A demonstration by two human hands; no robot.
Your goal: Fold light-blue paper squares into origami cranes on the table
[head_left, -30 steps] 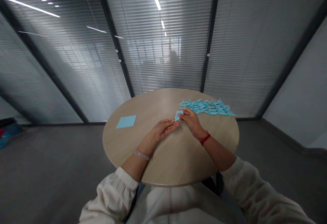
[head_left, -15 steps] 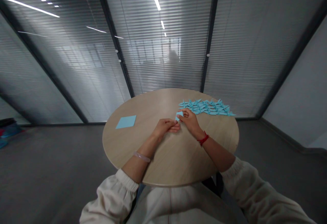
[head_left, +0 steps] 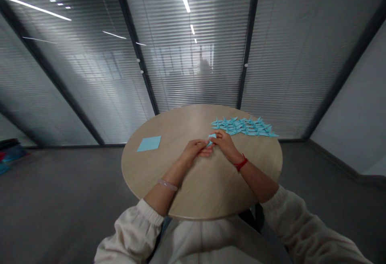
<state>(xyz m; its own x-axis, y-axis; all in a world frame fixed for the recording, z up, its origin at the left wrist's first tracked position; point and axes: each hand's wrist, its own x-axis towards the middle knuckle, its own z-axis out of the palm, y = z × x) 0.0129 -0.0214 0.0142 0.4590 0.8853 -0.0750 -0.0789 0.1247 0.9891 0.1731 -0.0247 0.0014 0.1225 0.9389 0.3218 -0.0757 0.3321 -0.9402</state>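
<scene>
A cluster of pale blue folded paper shapes [head_left: 245, 127], pointed and packed close together, lies on a round wooden surface [head_left: 208, 187]. Just to the near left of the cluster, a small folded piece [head_left: 212, 135] of similar blue paper is held between the two hands, partly hidden by fingers. The right hand [head_left: 223, 142], just in front of the cluster's left end, grips the piece between thumb and fingers. The left hand [head_left: 194, 150], farther left of the cluster and nearer the wearer, pinches the piece's lower edge, its other fingers loosely extended beneath. Well apart to the left of the cluster, a flat blue sheet [head_left: 149, 143] rests on the surface. On the wearer's side of the cluster, a red band [head_left: 240, 162] circles the right wrist and a pale bangle [head_left: 167, 184] the left. Behind the cluster stand tall panels with blinds [head_left: 196, 91]
</scene>
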